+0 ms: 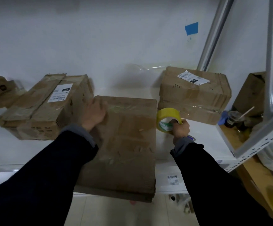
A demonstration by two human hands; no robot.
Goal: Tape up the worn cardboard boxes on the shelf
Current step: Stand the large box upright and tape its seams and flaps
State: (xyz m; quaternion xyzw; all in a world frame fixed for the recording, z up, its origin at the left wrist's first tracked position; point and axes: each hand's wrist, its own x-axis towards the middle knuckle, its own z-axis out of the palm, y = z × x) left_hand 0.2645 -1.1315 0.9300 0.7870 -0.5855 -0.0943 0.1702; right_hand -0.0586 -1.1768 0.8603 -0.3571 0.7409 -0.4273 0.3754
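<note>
Fingers (175, 122) of right hand (180, 128) grip yellow tape roll (168, 118), just right of flat brown cardboard box (126, 144); left hand (95, 113) presses flat on it.

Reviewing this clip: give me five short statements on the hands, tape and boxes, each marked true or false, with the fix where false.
1. The right hand grips the yellow tape roll. True.
2. The left hand holds scissors. False: it rests on the middle box, holding nothing.
3. The middle box overhangs the front edge of the shelf. True.
4. The tape roll sits on the right box. False: it is held beside the middle box.
5. The left box bears a white label. True.
</note>
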